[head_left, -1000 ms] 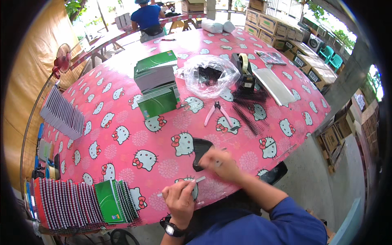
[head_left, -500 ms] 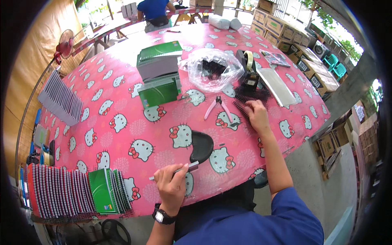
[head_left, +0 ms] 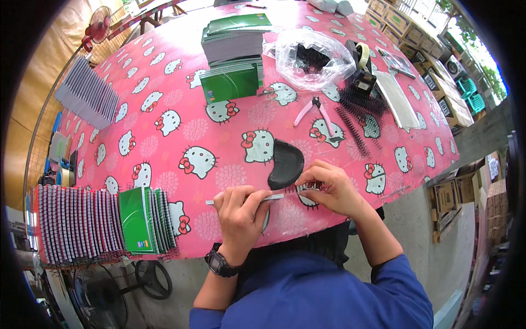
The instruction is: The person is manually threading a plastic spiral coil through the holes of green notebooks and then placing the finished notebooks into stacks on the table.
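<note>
The left hand (head_left: 239,211) grips a pad (head_left: 277,196) near the table's (head_left: 287,230) edge; the right hand (head_left: 335,189), apart, pinches a coil (head_left: 311,186) beside it. Lining up these 2 seems underway; the next move calls for matching ends.

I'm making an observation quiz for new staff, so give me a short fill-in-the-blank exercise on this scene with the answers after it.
A dark coil is in the ____ hand, while the left hand holds a slim grey strip.
The watch is on the ____ wrist.
The pliers have ____ handles.
The tape dispenser is coloured ____.

Missing words: right; left; pink; black.
</note>
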A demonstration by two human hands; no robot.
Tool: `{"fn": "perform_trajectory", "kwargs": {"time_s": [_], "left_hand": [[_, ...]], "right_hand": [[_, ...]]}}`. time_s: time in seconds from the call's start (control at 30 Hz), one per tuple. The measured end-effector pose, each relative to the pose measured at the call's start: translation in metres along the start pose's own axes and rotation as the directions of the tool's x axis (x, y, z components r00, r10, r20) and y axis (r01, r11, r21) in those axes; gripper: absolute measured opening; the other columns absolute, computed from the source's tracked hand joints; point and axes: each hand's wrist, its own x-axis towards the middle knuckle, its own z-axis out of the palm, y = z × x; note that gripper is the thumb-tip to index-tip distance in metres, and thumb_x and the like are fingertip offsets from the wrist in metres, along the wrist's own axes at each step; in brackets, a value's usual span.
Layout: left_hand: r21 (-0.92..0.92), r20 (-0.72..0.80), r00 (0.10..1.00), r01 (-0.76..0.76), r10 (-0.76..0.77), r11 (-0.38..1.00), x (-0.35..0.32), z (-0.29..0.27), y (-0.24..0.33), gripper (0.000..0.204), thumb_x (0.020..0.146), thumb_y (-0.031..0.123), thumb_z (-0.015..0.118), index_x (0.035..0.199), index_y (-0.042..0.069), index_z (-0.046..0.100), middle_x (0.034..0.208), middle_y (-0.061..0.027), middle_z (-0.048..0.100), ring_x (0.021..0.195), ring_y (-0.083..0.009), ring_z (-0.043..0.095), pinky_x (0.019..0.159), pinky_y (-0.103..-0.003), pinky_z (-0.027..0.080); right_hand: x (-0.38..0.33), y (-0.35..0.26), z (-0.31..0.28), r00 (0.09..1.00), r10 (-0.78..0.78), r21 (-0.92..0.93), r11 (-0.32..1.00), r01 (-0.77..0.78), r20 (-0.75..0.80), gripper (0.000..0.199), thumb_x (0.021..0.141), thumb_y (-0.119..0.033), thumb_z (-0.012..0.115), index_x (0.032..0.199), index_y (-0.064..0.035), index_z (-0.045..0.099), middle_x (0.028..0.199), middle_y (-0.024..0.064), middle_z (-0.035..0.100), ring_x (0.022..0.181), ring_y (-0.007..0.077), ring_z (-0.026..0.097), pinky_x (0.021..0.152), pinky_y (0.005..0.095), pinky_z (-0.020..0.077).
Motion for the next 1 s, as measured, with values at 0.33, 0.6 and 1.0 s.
{"fn": "perform_trajectory", "kwargs": {"time_s": [0.33, 0.6, 1.0], "left_hand": [[-0.015, 0.011, 1.0, -0.016, 0.017, 1.0, -0.004, -0.003, 0.001, 0.018, 0.069, 0.015, 0.074, 0.086, 0.013, 0.068, 0.079, -0.0003, 0.055, 0.076, -0.0187, 0.052, 0.073, -0.034, 0.033], [0.019, 0.053, 0.998, 0.02, -0.021, 1.0, -0.001, -0.008, 0.019, 0.027, 0.07, 0.017, 0.074, 0.095, 0.014, 0.065, 0.088, -0.0005, 0.057, 0.085, -0.0192, 0.054, 0.078, -0.036, 0.033], [-0.004, 0.196, 0.973, -0.119, 0.118, 0.993, -0.005, -0.006, 0.01, 0.013, 0.08, 0.023, 0.066, 0.088, 0.014, 0.062, 0.091, 0.0021, 0.059, 0.092, -0.0178, 0.056, 0.093, -0.043, 0.029]], "right_hand": [[0.006, 0.012, -0.001, 0.969, -0.143, -0.024, 0.988, 0.151, 0.202, 0.024, 0.078, -0.002, 0.065, 0.102, -0.0047, 0.064, 0.09, 0.0103, 0.059, 0.087, 0.0257, 0.059, 0.076, 0.0346, 0.0474], [0.007, -0.01, -0.004, 0.959, 0.046, -0.009, 0.999, -0.046, 0.281, 0.036, 0.088, -0.011, 0.059, 0.123, -0.0079, 0.055, 0.099, 0.0128, 0.062, 0.084, 0.0247, 0.061, 0.074, 0.0337, 0.0476], [0.044, 0.049, 0.003, 0.96, -0.127, -0.534, 0.809, 0.245, 0.248, 0.068, 0.065, -0.041, 0.077, 0.125, -0.0171, 0.054, 0.135, 0.025, 0.041, 0.119, 0.044, 0.043, 0.1, 0.0487, 0.0364]]}}
